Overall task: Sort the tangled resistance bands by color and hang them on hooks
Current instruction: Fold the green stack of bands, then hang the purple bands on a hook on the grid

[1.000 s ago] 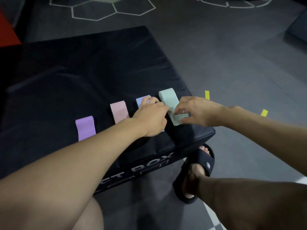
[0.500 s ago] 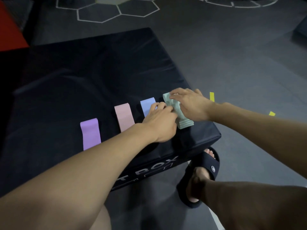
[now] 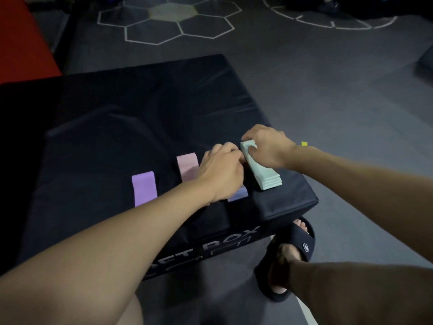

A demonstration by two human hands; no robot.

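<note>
Folded resistance bands lie in a row near the front right corner of a black soft box. From left: a purple band, a pink band, a blue band mostly hidden under my left hand, and a stack of mint green bands. My left hand rests fingers down on the blue band beside the green stack. My right hand presses on the far end of the green stack, thumb on its side. No hooks are in view.
The box stands on a dark grey gym floor with white hexagon markings. A red mat lies at the far left. My foot in a black slide sandal is beside the box's front right corner. A yellow tape mark sits on the floor.
My right hand moved from the near end of the green stack to its far end. My left hand shifted slightly, covering more of the blue band. The green bands now lie stacked flat.
</note>
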